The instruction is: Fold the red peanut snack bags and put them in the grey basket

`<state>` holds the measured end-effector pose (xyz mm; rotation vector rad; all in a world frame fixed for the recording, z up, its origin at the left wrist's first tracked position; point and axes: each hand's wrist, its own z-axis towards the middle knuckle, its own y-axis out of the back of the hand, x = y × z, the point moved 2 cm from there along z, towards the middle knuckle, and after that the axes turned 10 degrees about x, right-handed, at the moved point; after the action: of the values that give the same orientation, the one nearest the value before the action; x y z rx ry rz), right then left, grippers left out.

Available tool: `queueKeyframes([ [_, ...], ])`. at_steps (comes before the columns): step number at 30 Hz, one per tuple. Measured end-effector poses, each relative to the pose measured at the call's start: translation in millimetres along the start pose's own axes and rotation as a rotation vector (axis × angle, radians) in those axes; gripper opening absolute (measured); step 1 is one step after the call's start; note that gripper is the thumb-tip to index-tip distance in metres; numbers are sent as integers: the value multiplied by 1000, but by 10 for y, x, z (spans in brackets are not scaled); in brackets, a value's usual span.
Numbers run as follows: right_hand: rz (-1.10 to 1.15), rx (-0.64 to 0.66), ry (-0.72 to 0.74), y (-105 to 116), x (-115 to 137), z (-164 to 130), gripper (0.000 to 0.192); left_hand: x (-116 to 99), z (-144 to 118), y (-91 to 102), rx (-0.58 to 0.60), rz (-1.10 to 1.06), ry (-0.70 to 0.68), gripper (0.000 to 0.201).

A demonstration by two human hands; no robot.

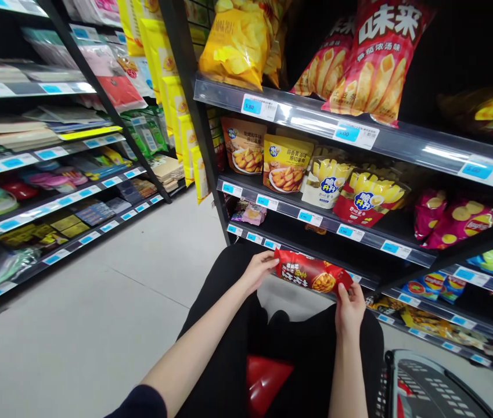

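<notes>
The red snack bag (pixel 312 273) lies lengthwise between both hands, held in the air just in front of the front edge of a low shelf (pixel 298 247) and above the person's dark-clothed lap. The left hand (pixel 257 270) grips the bag's left end, fingers curled around it, while the right hand (pixel 349 305) pinches the right end from below, thumb on the front face. On the shelf above stand 2 yellow chip bags (pixel 287 164) side by side, with a white-and-yellow bag (pixel 327 181) and a red-and-yellow bag (pixel 368 199) to their right. A small pink packet (pixel 250 213) sits near the left end of the next shelf down. Blue price tags (pixel 252 106) line the shelf fronts. A shopping basket (pixel 429 386) shows at the bottom right corner, near the right forearm.
</notes>
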<state>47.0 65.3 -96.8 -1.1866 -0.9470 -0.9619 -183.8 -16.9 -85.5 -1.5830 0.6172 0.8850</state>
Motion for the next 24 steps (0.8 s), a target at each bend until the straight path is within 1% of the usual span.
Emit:
queueKeyframes([
  [3, 142, 132, 36, -48, 79, -17, 17, 6, -43, -59, 136, -159, 160, 20],
  [4, 174, 180, 42, -62, 108, -25, 14, 8, -57, -75, 159, -182, 202, 21],
  [6, 206, 238, 49, -78, 150, -38, 10, 9, -76, -97, 169, -161, 225, 22],
  [7, 209, 243, 49, -78, 159, -42, 10, 10, -80, -105, 167, -129, 220, 25],
  [11, 184, 201, 6, -72, 128, -42, 11, 23, -63, -125, 170, -10, 209, 53],
  [16, 255, 191, -114, -84, 91, -39, 12, 33, -34, -118, 118, 97, 140, 72],
  [18, 279, 198, -149, -76, 99, -41, 15, 37, -35, -118, 100, 121, 122, 74],
  [21, 297, 266, -209, -79, 120, -55, 27, 42, -35, -115, 88, 148, 72, 74],
  [23, 255, 303, -240, -99, 137, -71, 30, 42, -29, -110, 93, 184, 26, 69],
  [24, 217, 309, -245, -112, 145, -79, 35, 42, -27, -108, 99, 203, 7, 65],
])
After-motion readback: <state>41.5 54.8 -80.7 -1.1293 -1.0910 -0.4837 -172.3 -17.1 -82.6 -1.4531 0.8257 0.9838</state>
